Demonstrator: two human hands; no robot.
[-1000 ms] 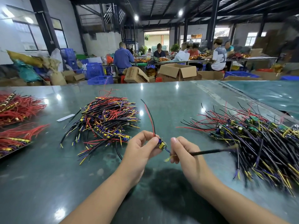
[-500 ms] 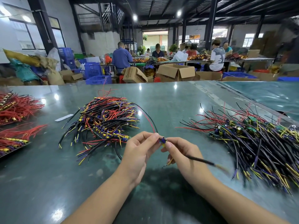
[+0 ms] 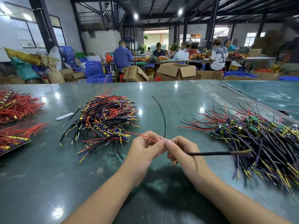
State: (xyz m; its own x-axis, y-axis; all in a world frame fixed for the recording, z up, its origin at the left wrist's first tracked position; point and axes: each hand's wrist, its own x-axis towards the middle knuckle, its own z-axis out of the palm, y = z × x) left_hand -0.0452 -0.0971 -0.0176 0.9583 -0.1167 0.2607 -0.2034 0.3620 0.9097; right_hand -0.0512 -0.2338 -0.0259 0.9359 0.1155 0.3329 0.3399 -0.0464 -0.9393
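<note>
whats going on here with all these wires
A person at a green table is handling wires with bare hands. The left hand pinches the end of a thin red wire, and a thin black wire rises from where the fingertips meet. The right hand grips a black sleeved lead that sticks out to the right. A left pile and a right pile of wired boards lie alongside.
</note>
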